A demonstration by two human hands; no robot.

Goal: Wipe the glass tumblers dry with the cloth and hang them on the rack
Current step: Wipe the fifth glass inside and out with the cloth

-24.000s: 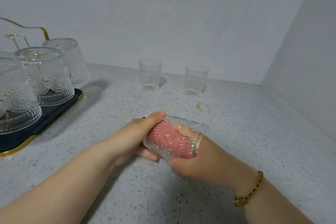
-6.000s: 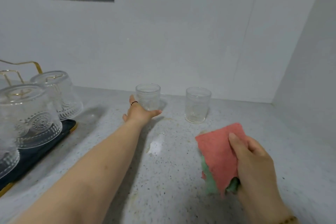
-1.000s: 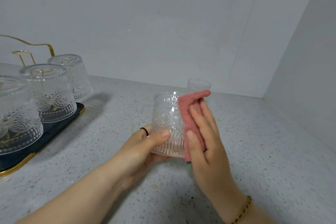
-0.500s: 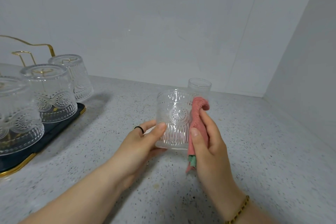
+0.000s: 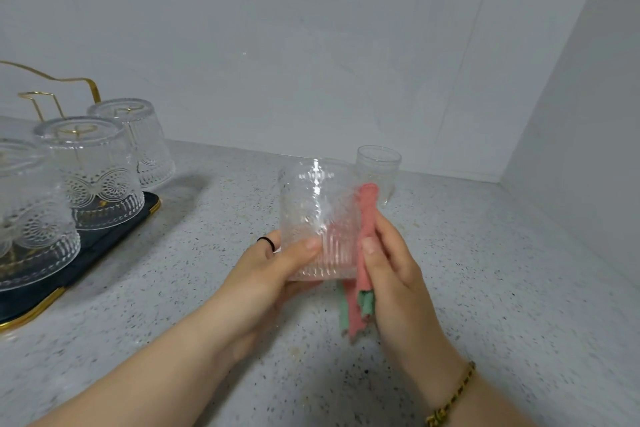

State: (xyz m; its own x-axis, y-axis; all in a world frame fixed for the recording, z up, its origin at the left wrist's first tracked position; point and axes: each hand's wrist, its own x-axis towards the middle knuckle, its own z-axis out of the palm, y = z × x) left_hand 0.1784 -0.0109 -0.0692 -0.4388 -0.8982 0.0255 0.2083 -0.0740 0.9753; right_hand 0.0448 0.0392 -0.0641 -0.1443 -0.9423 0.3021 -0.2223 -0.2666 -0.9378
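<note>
Head view: patterned tumbler (image 5: pixel 317 218) upright above the counter (image 5: pixel 485 288), left hand (image 5: pixel 270 274) gripping its base, right hand (image 5: pixel 391 270) pinching the pink cloth (image 5: pixel 367 218) against its wall. Turning the glass steadily against firm cloth should dry the ribs.

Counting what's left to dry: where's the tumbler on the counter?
Head view, right of centre: the loose tumbler stands upright by the back wall, just behind the held tumbler and cloth.

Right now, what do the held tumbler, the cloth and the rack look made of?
Tumbler: clear pressed glass, ribbed and embossed; the cloth shows through. Cloth: soft pink-and-green fabric, probably microfibre; it folds limply. Rack: likely gold-finished metal wire, thin and shiny.
</note>
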